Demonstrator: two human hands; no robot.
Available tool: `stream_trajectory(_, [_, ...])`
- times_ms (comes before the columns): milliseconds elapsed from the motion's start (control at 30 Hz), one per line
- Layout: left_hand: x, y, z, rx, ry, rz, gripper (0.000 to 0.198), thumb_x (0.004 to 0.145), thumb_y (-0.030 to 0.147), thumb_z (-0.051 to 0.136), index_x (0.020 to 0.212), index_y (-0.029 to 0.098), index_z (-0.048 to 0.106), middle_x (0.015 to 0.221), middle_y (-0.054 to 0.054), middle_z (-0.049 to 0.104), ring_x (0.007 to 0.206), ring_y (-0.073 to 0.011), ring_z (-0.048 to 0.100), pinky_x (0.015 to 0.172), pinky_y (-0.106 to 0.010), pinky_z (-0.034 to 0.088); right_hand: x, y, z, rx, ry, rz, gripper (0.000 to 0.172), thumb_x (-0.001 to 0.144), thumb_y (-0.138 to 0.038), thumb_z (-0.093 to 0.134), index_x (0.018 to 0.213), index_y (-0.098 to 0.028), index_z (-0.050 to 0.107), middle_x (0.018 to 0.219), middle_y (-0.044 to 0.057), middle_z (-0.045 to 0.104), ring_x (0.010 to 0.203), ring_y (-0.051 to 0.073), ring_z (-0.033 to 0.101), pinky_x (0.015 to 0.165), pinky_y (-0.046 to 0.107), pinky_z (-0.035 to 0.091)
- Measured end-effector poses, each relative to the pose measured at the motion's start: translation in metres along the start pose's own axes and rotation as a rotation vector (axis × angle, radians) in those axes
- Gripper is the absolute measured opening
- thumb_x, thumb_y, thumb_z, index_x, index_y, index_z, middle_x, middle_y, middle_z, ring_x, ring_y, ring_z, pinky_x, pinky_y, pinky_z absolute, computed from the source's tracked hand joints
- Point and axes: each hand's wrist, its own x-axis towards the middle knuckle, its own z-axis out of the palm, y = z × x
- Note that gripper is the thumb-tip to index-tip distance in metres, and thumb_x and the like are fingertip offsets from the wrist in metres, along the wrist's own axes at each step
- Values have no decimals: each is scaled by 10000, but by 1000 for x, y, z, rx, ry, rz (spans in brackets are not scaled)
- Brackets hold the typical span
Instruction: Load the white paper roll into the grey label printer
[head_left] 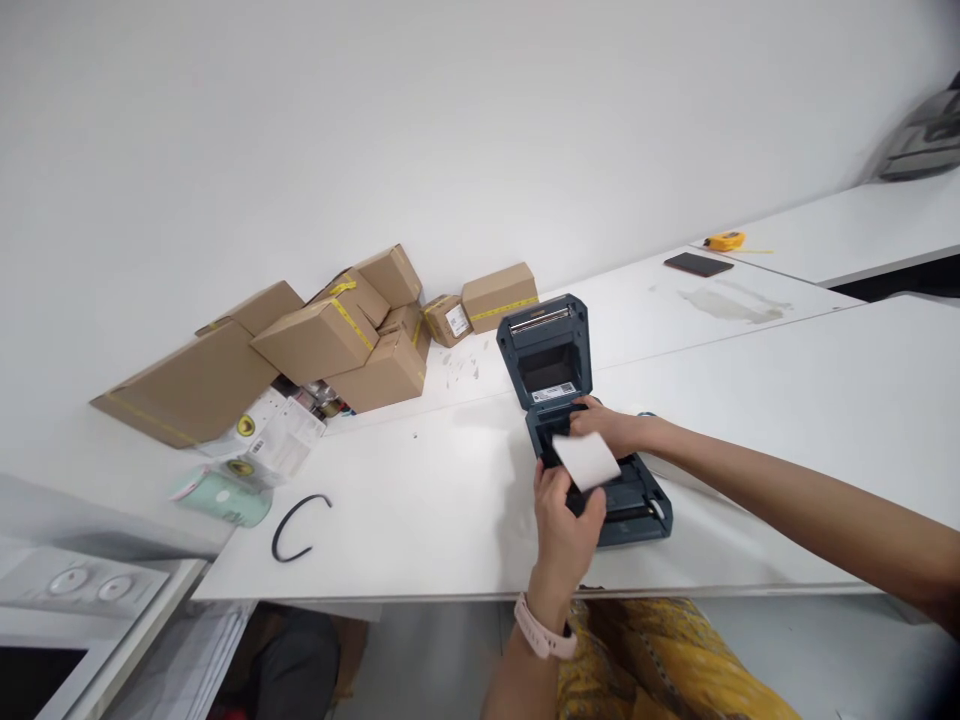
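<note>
A dark blue label printer (544, 352) stands on the white table with its lid raised. My left hand (564, 515), a pink band on its wrist, is closed at the printer's near side, holding a piece of white label paper (587, 461) between thumb and fingers. The paper tilts up over the printer's inside. My right hand (606, 428) reaches into the printer near the hinge, its fingers curled and partly hidden, so what they grip cannot be made out.
Cardboard boxes (319, 340) are piled against the wall at left. Nearby are a mint green cylinder (225, 497) and a black curved band (279, 535). A dark flat device (697, 264) and a yellow tape measure (724, 241) lie toward the back right. The table's front edge (420, 597) is close.
</note>
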Motion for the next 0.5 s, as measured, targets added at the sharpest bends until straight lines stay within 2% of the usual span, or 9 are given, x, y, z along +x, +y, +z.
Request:
stream_trajectory(100, [-20, -5, 8, 56, 51, 160, 175, 824, 125, 688, 936, 246, 747, 924, -36, 793, 935, -227, 736, 1173, -589, 354, 1, -11, -6, -61, -110, 7, 82, 697, -282, 698, 692, -225, 757, 702, 44, 725, 895, 282, 623, 1065, 515, 183])
stream_trajectory(233, [-45, -12, 14, 136, 136, 365, 196, 854, 81, 644, 872, 254, 734, 872, -4, 806, 906, -203, 760, 1053, -514, 508, 0, -19, -13, -99, -167, 18, 155, 737, -316, 664, 778, -217, 776, 816, 70, 754, 969, 295, 617, 1059, 516, 157])
stream_trajectory(367, [-61, -9, 12, 250, 142, 503, 243, 877, 69, 559, 913, 245, 723, 925, -23, 811, 967, -208, 762, 956, -438, 583, 0, -20, -14, -107, -173, 20, 144, 744, -301, 666, 778, -210, 774, 833, 77, 760, 988, 307, 625, 1058, 527, 164])
stream_trajectory(500, [-66, -8, 11, 320, 133, 539, 246, 901, 75, 531, 932, 242, 709, 955, -35, 814, 982, -201, 764, 960, -410, 594, -5, -30, -21, -84, -121, -2, 115, 750, -302, 671, 715, -222, 745, 749, 44, 745, 884, 269, 647, 1040, 487, 248])
